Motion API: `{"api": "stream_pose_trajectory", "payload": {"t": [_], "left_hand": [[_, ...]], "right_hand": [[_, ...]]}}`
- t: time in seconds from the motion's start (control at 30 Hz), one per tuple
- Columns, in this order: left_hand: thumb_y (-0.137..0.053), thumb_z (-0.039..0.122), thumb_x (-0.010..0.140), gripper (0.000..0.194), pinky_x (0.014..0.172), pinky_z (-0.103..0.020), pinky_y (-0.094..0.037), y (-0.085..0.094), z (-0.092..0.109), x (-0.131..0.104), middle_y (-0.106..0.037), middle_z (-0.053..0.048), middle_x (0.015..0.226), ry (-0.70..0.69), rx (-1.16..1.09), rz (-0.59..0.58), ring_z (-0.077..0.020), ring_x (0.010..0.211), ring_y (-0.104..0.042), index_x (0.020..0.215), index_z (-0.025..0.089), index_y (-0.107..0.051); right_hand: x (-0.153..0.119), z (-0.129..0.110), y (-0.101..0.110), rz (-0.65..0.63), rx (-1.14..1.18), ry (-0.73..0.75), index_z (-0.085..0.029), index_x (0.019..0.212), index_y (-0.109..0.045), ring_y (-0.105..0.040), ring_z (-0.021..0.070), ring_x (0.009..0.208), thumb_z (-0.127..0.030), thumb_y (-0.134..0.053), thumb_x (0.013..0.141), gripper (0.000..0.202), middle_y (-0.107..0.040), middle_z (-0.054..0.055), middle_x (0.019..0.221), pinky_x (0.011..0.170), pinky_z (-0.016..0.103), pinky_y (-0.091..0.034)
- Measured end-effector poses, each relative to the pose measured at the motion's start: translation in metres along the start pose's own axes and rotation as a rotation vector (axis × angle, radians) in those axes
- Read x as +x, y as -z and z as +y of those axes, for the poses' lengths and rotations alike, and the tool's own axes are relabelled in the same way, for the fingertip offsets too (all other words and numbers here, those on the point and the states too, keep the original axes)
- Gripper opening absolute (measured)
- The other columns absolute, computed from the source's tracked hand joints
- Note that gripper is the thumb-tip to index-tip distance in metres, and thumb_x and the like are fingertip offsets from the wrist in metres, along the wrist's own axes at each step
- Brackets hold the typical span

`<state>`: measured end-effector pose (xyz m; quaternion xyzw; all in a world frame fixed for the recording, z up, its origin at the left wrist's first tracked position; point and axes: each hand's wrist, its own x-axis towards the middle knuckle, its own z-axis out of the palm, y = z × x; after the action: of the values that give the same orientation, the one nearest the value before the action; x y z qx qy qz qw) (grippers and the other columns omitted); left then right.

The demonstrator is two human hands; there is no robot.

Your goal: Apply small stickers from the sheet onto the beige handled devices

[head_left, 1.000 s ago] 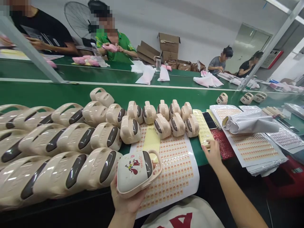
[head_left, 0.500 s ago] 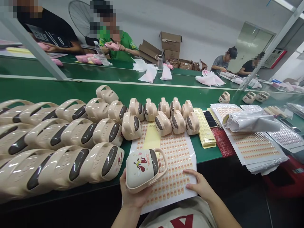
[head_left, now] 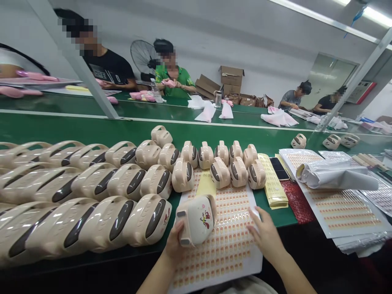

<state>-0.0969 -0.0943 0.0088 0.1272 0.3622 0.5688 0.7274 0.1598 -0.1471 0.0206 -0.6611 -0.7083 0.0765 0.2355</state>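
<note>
Beige casing (head_left: 197, 218) sits clasped in our left hand (head_left: 176, 247) above the sticker sheet (head_left: 226, 245); our right hand (head_left: 266, 237) rests open on it. We judge the shell light, rigid, glossy, best gripped by its sides.

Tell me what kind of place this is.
Most likely a factory assembly line. Rows of identical beige casings crowd a long green conveyor belt, sticker sheets lie at the station, and the left hand holds one casing while other workers sit opposite.
</note>
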Motion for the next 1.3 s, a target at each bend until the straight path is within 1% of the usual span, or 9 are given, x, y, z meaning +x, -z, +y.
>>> {"api": "stream_pose_trajectory", "payload": {"t": [0.07,0.13,0.27,0.53,0.87,1.0,1.13,1.2,1.3], "left_hand": [[-0.073,0.03,0.055,0.036,0.067,-0.039,-0.055,0.0,0.001,0.003,-0.074,-0.006,0.071,0.017,0.017,-0.036,-0.0327,0.078,-0.067,0.088,0.017,-0.068],[-0.073,0.028,0.058,0.036,0.06,-0.037,-0.055,-0.001,0.002,0.005,-0.074,-0.007,0.074,0.032,0.031,-0.071,-0.0301,0.071,-0.068,0.091,0.017,-0.068],[-0.069,0.034,0.064,0.029,0.066,-0.038,-0.054,-0.003,0.002,0.01,-0.074,-0.008,0.077,0.086,0.004,-0.186,-0.0284,0.072,-0.068,0.088,0.017,-0.07],[-0.07,0.034,0.064,0.025,0.069,-0.035,-0.054,-0.009,0.006,0.026,-0.075,-0.006,0.079,0.052,-0.012,-0.201,-0.027,0.075,-0.068,0.083,0.019,-0.072],[-0.067,0.036,0.065,0.019,0.068,-0.039,-0.054,0.004,0.016,0.015,-0.075,-0.007,0.082,0.069,-0.047,-0.31,-0.0293,0.076,-0.068,0.075,0.02,-0.073],[-0.066,0.037,0.061,0.028,0.065,-0.036,-0.055,0.001,0.021,0.017,-0.075,-0.007,0.08,0.008,-0.139,-0.22,-0.0272,0.074,-0.068,0.081,0.02,-0.072],[-0.06,0.038,0.064,0.028,0.073,-0.038,-0.054,0.005,0.022,0.012,-0.074,0.0,0.077,-0.121,-0.197,-0.028,-0.0264,0.083,-0.067,0.088,0.026,-0.069],[-0.055,0.043,0.067,0.034,0.076,-0.041,-0.052,0.01,0.019,0.005,-0.074,0.0,0.079,-0.178,-0.197,0.08,-0.0274,0.086,-0.065,0.095,0.028,-0.067],[-0.051,0.049,0.069,0.038,0.076,-0.04,-0.052,0.018,0.013,-0.013,-0.073,0.002,0.084,-0.238,-0.166,0.211,-0.0274,0.095,-0.062,0.1,0.032,-0.064]], "right_hand": [[0.022,-0.016,-0.013,-0.194,-0.071,0.111,-0.024,0.129,-0.048,-0.033,0.0292,0.128,-0.03,-0.043,0.088,0.041,-0.042,0.012,0.137,0.102,0.049,-0.03],[0.038,-0.027,-0.024,-0.336,-0.133,0.116,-0.026,0.131,-0.044,-0.026,0.0292,0.132,-0.034,-0.039,0.09,0.042,-0.036,0.009,0.142,0.105,0.052,-0.024],[0.05,-0.027,-0.028,-0.433,-0.168,0.087,-0.032,0.135,-0.036,-0.019,0.0262,0.135,-0.046,-0.028,0.092,0.046,-0.028,0.004,0.146,0.106,0.053,-0.017],[0.057,-0.018,-0.028,-0.472,-0.21,0.09,-0.037,0.135,-0.032,-0.019,0.0267,0.135,-0.051,-0.029,0.09,0.048,-0.025,0.001,0.146,0.106,0.054,-0.016],[0.08,-0.017,-0.036,-0.4,-0.229,0.129,-0.035,0.133,-0.037,-0.026,0.0273,0.133,-0.041,-0.034,0.091,0.043,-0.032,0.002,0.144,0.104,0.055,-0.021],[0.089,-0.018,-0.041,-0.316,-0.2,0.142,-0.032,0.13,-0.044,-0.032,0.0297,0.13,-0.031,-0.04,0.089,0.041,-0.038,0.005,0.141,0.102,0.058,-0.023],[0.09,-0.014,-0.044,-0.235,-0.115,0.203,-0.025,0.126,-0.05,-0.035,0.0327,0.127,-0.024,-0.042,0.088,0.039,-0.042,0.01,0.138,0.101,0.059,-0.026],[0.079,-0.011,-0.04,-0.228,-0.079,0.231,-0.02,0.124,-0.052,-0.036,0.0297,0.127,-0.022,-0.039,0.089,0.038,-0.045,0.012,0.135,0.103,0.054,-0.029],[0.039,-0.007,-0.028,-0.225,-0.019,0.305,-0.015,0.118,-0.056,-0.044,0.0234,0.122,-0.022,-0.04,0.088,0.035,-0.052,0.013,0.128,0.101,0.041,-0.038]]}}
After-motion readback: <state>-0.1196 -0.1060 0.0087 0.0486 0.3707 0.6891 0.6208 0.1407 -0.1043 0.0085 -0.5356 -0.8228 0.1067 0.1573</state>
